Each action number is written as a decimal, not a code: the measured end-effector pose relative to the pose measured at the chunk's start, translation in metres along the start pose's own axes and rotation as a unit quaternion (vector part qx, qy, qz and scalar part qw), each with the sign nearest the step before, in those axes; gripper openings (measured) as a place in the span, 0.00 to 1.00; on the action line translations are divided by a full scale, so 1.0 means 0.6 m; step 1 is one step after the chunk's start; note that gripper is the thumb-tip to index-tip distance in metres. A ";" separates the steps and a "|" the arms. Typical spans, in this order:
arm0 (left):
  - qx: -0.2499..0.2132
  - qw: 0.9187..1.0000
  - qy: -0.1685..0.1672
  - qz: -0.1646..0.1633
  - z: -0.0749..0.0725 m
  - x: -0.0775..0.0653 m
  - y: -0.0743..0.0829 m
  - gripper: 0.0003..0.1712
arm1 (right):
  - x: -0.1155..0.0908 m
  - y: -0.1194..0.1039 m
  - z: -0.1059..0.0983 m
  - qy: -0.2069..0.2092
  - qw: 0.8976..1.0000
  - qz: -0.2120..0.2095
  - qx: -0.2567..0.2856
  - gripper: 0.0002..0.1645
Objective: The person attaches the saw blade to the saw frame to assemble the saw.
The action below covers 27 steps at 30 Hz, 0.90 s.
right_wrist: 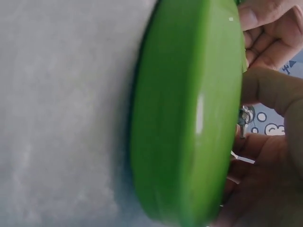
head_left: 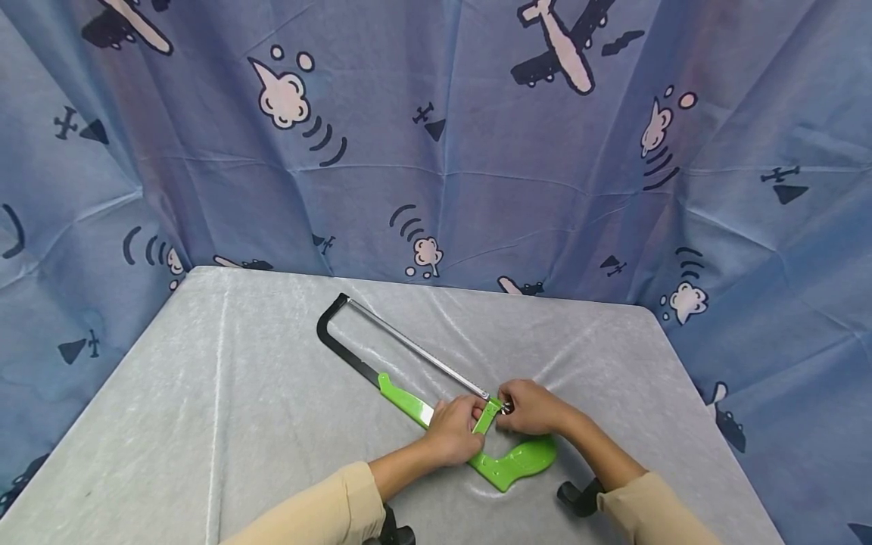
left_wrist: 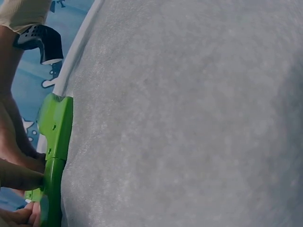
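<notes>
A hacksaw lies slantwise on the table, its green frame (head_left: 405, 401) ending at far left in a black bow (head_left: 327, 338). A straight silver strip (head_left: 418, 350), seemingly the blade, spans the frame's far side. My left hand (head_left: 453, 430) grips the green frame near the handle (head_left: 524, 459), thumb toward the short crosspiece. At the strip's near end, my right hand (head_left: 534, 409) pinches a small metal wing nut (head_left: 506, 408). The right wrist view shows the green handle (right_wrist: 189, 118) large, partly covering the right fingers; the wing nut (right_wrist: 245, 116) peeks out behind it.
A pale grey cloth covers the table (head_left: 286, 454), with a raised crease along its left side. Behind hangs a blue curtain (head_left: 490, 151) printed with planes and clouds. Black wrist devices (head_left: 579, 498) sit under both forearms.
</notes>
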<state>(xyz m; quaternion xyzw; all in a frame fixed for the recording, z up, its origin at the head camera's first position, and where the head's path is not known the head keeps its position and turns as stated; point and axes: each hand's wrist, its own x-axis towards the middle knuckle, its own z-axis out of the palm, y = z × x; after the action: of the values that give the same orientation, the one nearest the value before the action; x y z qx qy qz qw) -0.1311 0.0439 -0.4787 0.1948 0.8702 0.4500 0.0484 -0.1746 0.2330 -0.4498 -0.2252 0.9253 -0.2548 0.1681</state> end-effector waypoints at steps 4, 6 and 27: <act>-0.001 1.000 0.000 -0.001 -0.001 0.000 0.001 0.25 | -0.001 0.000 -0.004 0.009 1.000 -0.008 0.003 0.14; -0.001 1.000 -0.001 -0.002 -0.001 0.000 0.000 0.25 | -0.002 0.001 -0.006 0.010 1.000 -0.012 0.013 0.15; 0.005 1.000 -0.009 -0.006 0.001 0.001 -0.002 0.25 | -0.012 0.036 -0.028 -0.079 0.980 -0.009 0.180 0.11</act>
<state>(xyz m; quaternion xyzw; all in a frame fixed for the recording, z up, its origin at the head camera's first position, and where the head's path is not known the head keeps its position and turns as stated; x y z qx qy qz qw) -0.1320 0.0439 -0.4801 0.1936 0.8731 0.4436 0.0577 -0.1828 0.2597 -0.4468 -0.2184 0.8460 -0.4005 0.2761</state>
